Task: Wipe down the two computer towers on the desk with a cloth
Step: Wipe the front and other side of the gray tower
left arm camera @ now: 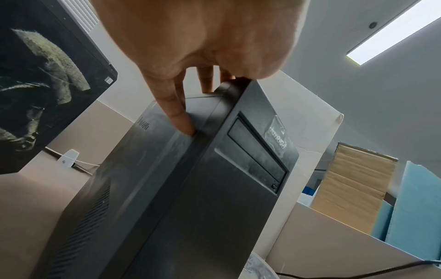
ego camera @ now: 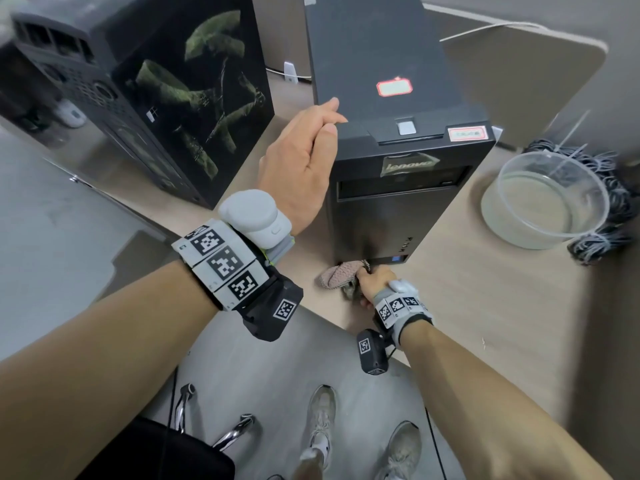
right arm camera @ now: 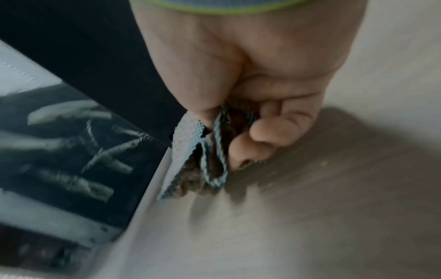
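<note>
A black Lenovo tower (ego camera: pixel 398 188) (left arm camera: pixel 195 179) stands upright on the desk. My left hand (ego camera: pixel 304 150) (left arm camera: pixel 203 47) holds its top front left corner, thumb on top and fingers (left arm camera: pixel 181 117) down the side panel. My right hand (ego camera: pixel 374 282) (right arm camera: pixel 250 94) grips a bunched pinkish-grey cloth (ego camera: pixel 339 275) (right arm camera: pixel 198 164) at the foot of the tower's front face, down at the desk surface. A second black tower (ego camera: pixel 166 98) (left arm camera: pixel 43 85) with a mossy green pattern on its side stands to the left.
A clear plastic bowl of cloudy water (ego camera: pixel 543 199) sits on the desk (ego camera: pixel 485 306) at right, beside a bundle of grey cables (ego camera: pixel 609 202). A beige divider panel (ego camera: pixel 519 71) stands behind. The desk's front edge runs just under my right wrist; my shoes (ego camera: pixel 322 424) are on the floor below.
</note>
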Demonstrator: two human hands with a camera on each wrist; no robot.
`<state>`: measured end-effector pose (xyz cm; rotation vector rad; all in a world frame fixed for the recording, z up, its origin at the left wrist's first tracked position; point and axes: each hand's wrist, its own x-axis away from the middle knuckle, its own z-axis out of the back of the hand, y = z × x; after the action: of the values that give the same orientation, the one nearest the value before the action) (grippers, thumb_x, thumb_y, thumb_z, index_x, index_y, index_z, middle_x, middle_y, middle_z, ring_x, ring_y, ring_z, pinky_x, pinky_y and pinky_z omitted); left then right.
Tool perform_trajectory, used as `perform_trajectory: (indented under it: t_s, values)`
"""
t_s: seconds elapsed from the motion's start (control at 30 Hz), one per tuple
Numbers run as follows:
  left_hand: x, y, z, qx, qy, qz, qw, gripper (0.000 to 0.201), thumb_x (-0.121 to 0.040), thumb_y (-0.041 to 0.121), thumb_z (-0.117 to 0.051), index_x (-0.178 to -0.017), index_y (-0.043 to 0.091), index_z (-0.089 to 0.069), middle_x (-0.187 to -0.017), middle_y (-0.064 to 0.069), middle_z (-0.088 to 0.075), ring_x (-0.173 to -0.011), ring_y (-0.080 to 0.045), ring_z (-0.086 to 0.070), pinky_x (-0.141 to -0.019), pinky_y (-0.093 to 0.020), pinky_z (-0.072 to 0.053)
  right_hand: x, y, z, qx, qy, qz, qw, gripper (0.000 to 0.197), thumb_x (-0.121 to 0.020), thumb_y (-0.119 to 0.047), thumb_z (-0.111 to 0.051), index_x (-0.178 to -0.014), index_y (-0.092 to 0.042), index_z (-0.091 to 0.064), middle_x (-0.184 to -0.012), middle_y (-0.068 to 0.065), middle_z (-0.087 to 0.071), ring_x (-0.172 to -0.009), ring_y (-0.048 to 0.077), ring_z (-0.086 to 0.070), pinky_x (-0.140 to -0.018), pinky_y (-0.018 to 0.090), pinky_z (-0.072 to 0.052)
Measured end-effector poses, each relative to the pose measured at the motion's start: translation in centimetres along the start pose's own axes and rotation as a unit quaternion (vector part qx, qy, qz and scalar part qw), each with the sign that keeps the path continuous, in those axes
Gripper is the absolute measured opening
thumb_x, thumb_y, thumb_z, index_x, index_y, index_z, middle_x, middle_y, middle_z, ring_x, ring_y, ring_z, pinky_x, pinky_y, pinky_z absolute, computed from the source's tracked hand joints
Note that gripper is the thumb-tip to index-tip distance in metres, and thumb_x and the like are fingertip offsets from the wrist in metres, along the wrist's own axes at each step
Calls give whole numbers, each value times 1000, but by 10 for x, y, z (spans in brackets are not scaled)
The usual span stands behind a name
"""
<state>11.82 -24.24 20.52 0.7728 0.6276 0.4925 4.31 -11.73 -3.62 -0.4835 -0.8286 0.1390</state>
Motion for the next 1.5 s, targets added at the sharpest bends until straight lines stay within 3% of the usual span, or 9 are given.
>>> perform_trajectory:
  t_s: [0.1,0.17,0.27,0.43,0.77,0.83,1.03,1.27,1.5]
  values:
    - [0,-1,0,-3,0,-2,1000,33,-100,30,-33,-115,23,-61,-138,14,-54,-129,-1,-46,-109,-34,-38,12,-12,-10,-247,-82,-37,965,23,-96,-12,-45,-79,1,-53,-61,19,-63,-39,26,-60,-39,31,-51]
    - [0,0,0,-3,-5,-3,1000,33,-100,29,-33,-116,22,-61,-138,14,-54,-130,0,-46,-109,-33,-38,20,-18,-13,-324,-126,-51,936,6,-93,-3,-52,-92,2,-54,-80,24,-65,-44,26,-62,-38,29,-53]
    - [-1,0,1,-8,-7,-4,1000,32,-101,29,-33,-116,23,-61,-139,14,-53,-130,0,-45,-110,-32,-37,18,-16,-15,-353,-163,-34,921,21,-86,-8,-66,-104,0,-58,-93,24,-67,-55,26,-66,-43,26,-54]
    - [0,0,-1,-12,-3,-7,1000,32,-102,27,-32,-116,21,-60,-138,13,-54,-130,-1,-45,-110,-31,-37,10,-15,-13,-364,-117,-37,923,10,-89,-7,-63,-91,1,-58,-76,23,-65,-39,24,-62,-36,26,-51]
    - [1,2,-1,0,1,10,1000,31,-101,29,-33,-114,23,-61,-138,16,-53,-129,-1,-46,-109,-34,-37,-14,30,50,-534,1,-88,841,17,-90,10,-46,-87,-3,-57,-75,18,-57,-58,25,-57,-44,40,-57]
    - [1,2,-1,1,2,11,1000,31,-101,29,-33,-114,23,-61,-138,15,-54,-129,-1,-46,-109,-34,-37,-10,19,41,-517,-8,-80,852,20,-90,10,-47,-80,-4,-56,-75,19,-59,-61,27,-58,-43,43,-56]
    - [1,3,1,-4,-2,13,1000,32,-101,29,-33,-115,22,-60,-139,14,-54,-130,-2,-46,-109,-33,-37,2,-2,16,-466,-78,-61,879,20,-93,7,-47,-77,-3,-52,-42,8,-56,-33,17,-57,-36,36,-53]
    - [1,2,-3,10,17,15,1000,31,-100,29,-33,-113,24,-61,-137,17,-55,-128,0,-46,-109,-37,-37,-14,26,57,-471,14,-77,879,18,-93,7,-46,-83,-3,-56,-51,11,-60,-44,23,-59,-35,32,-52]
    - [0,2,-3,0,12,8,1000,32,-100,29,-33,-114,23,-61,-137,15,-55,-129,-1,-47,-108,-36,-38,8,-17,0,-457,-83,-72,883,20,-95,5,-47,-77,-4,-49,-56,13,-57,-52,25,-55,-37,36,-52]
